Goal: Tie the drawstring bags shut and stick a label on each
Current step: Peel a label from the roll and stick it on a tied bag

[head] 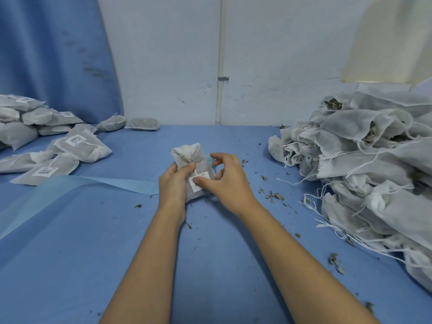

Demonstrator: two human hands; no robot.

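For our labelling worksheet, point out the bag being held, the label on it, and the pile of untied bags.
Held bag (187,152): head view, its gathered top.
Label (195,186): head view, barcode corner.
Pile of untied bags (346,123): head view, an upper bag's cloth.

Our left hand (174,185) grips a white drawstring bag (189,155) at the middle of the blue table (210,265), and our right hand (224,181) presses its thumb on the barcode label (198,182). Labelled bags (70,146) lie far left; a heap of open bags (374,171) sits right.
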